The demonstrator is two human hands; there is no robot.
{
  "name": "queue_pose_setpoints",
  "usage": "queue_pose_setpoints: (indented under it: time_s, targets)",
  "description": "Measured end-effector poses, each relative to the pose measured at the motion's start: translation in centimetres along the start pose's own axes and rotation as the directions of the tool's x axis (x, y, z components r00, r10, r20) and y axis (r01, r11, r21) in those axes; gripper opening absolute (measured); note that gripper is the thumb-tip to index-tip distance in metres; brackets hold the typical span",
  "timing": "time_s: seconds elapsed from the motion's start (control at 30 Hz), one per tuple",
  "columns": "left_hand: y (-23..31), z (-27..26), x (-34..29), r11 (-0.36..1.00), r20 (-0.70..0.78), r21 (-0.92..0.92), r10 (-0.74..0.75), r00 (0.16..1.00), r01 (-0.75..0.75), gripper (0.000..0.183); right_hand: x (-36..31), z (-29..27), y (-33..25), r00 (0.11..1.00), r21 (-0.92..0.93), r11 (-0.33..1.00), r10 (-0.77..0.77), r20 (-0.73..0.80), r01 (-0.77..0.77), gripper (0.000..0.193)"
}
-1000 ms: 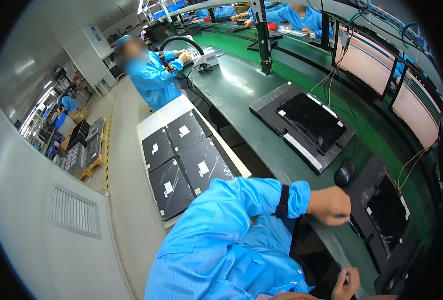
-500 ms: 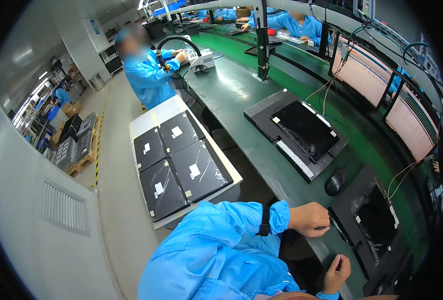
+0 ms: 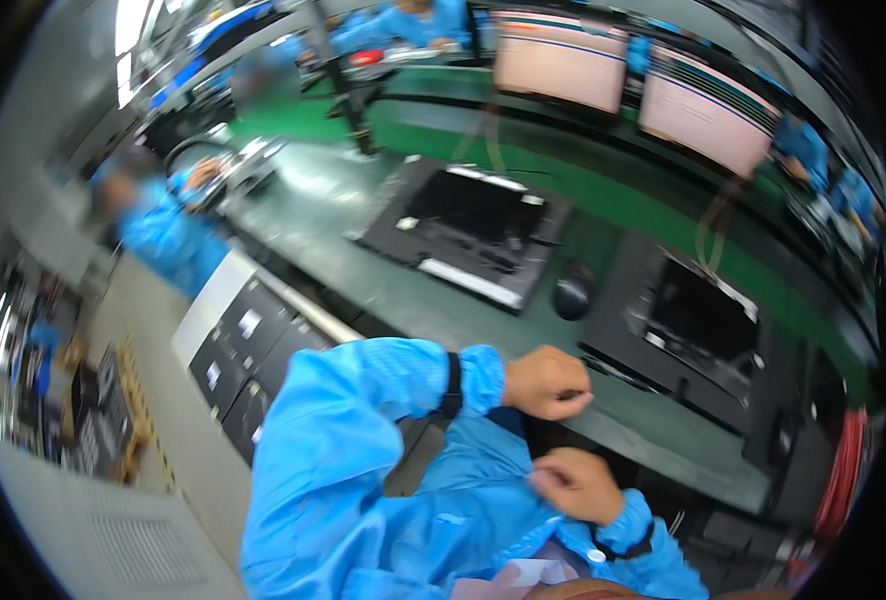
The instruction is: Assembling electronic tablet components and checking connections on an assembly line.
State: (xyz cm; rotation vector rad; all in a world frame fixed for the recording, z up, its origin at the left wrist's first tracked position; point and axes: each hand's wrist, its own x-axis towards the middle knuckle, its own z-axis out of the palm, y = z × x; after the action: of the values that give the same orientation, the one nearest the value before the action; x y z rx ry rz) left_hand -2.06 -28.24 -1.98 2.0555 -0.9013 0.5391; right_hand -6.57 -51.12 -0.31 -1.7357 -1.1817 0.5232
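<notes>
My left hand point(image 3: 547, 383) is closed in a loose fist at the near edge of the green workbench point(image 3: 631, 425). A small dark bit shows at its fingers, too small to name. Just below it and nearer my body, my right hand point(image 3: 581, 484) hovers off the bench, its fingers smeared by motion. To the right of my left hand, apart from it, lies a black fixture point(image 3: 618, 345) bearing a dark screen panel point(image 3: 701, 312). A black computer mouse point(image 3: 573, 291) sits between this fixture and a second one further left, which carries another screen panel point(image 3: 468, 208).
Two lit monitors point(image 3: 560, 62) hang above the bench's far side. At my left stands a white-topped cart point(image 3: 200, 300) with several black panels. A co-worker in blue point(image 3: 168, 235) works at the bench's far left. Red cables point(image 3: 843, 470) hang at the right.
The view has swung to the right, so bench and monitors appear further left. My right hand has come in from the bench edge toward my left hand. My left hand stays closed.
</notes>
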Motion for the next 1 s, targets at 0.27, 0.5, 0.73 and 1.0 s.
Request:
queue_pose_setpoints:
  time_s: [0.27, 0.5, 0.73, 1.0]
  targets:
    - [4.8, -4.5, 13.4, 0.981, -0.014, 0.023, 0.195, 0.981, -0.195, 0.009, 9.7, 9.1, -1.2, 0.784, 0.335, 0.942, -0.207, 0.585, -0.001, 0.062]
    - [6.5, -7.9, 16.7, 0.999, -0.109, 0.005, 0.054, 0.993, -0.054, 0.009, 11.7, 13.0, -4.0, 0.602, 0.490, 0.870, -0.421, 0.678, 0.057, 0.034]
    - [10.1, -5.4, 8.3, 0.975, -0.054, -0.219, 0.035, 0.998, -0.046, 0.005, 10.1, 11.3, 5.6, 0.791, -0.232, 0.958, 0.270, 0.548, -0.167, 0.046]
    - [7.0, -1.3, -2.3, 0.867, -0.325, -0.268, -0.491, 0.808, 0.420, 0.007, -4.5, -9.1, -2.0, 0.973, -0.025, 0.991, 0.132, 0.187, -0.130, 0.050]
